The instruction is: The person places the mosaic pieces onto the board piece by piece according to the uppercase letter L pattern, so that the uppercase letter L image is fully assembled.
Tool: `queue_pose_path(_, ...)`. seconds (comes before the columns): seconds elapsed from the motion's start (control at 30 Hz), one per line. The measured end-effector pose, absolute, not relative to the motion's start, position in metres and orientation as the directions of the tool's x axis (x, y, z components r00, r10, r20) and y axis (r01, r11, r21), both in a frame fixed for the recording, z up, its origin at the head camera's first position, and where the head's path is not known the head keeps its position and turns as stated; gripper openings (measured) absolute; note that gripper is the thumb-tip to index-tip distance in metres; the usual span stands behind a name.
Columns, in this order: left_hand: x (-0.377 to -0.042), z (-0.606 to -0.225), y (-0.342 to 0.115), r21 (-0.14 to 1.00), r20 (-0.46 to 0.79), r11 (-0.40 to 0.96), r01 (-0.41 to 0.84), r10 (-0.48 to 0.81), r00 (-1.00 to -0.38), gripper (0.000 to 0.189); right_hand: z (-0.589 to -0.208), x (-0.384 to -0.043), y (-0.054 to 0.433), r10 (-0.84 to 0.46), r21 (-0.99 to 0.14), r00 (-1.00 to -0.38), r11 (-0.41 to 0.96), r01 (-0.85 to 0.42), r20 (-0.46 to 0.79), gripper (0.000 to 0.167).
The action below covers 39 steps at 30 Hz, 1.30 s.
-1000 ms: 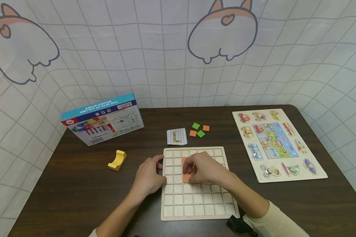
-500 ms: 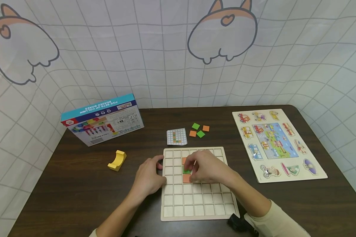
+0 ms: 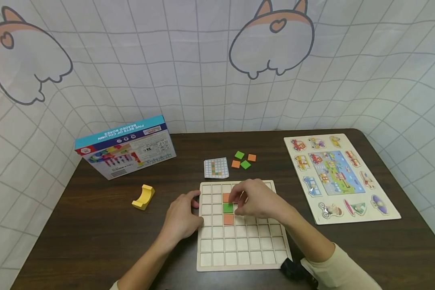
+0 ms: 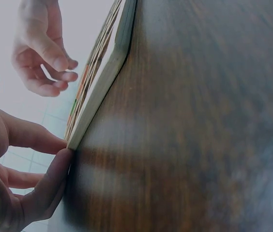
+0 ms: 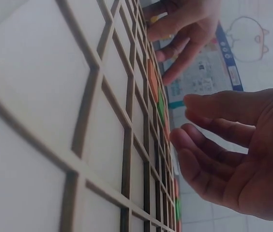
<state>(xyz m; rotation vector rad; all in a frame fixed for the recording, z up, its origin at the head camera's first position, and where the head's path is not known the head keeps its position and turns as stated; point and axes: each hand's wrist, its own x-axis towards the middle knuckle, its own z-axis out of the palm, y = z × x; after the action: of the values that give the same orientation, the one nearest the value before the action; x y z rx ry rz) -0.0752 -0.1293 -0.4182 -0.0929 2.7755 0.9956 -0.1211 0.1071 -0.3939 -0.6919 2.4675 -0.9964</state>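
A pale wooden grid board [image 3: 239, 244] lies on the table. Three tiles sit in one of its columns: an orange tile [image 3: 226, 197], a green tile [image 3: 228, 208] and another orange tile [image 3: 228, 219]. My left hand [image 3: 182, 216] rests against the board's left edge, thumb and fingers touching it at separate spots. Over the board, just right of the green tile, hovers my right hand [image 3: 259, 200]. In the right wrist view, a gap shows between the right hand's thumb and fingers [image 5: 209, 142], with nothing held there.
Behind the board lie a small pattern card [image 3: 216, 168] and loose green and orange tiles [image 3: 245, 164]. A cardboard box [image 3: 127, 147] stands at back left, near a yellow curved block [image 3: 143, 197]. A picture puzzle board [image 3: 340, 181] lies to the right.
My right hand has let go of the green tile and shifted right and slightly up, uncovering it between the orange tiles. The left hand has stayed at the board's edge.
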Motion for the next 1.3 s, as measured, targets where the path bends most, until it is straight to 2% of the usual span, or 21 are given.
queue_pose_path(0.6,-0.075,-0.416,-0.127,0.63,-0.222,0.763,-0.145,-0.001,-0.975,0.075,-0.393,-0.138,0.128,-0.503,-0.74,-0.851,0.629,-0.239,-0.152,0.021)
queue_pose_path(0.93,-0.076,-0.416,-0.128,0.625,-0.222,0.766,-0.148,-0.007,-0.975,0.075,-0.396,-0.158,0.136,-0.486,-0.718,-0.866,0.644,-0.263,-0.119,0.022)
queue_pose_path(1.3,-0.075,-0.417,-0.129,0.627,-0.216,0.766,-0.143,-0.006,-0.976,0.074,-0.394,-0.182,0.144,-0.437,-0.704,-0.89,0.673,-0.226,-0.132,0.026)
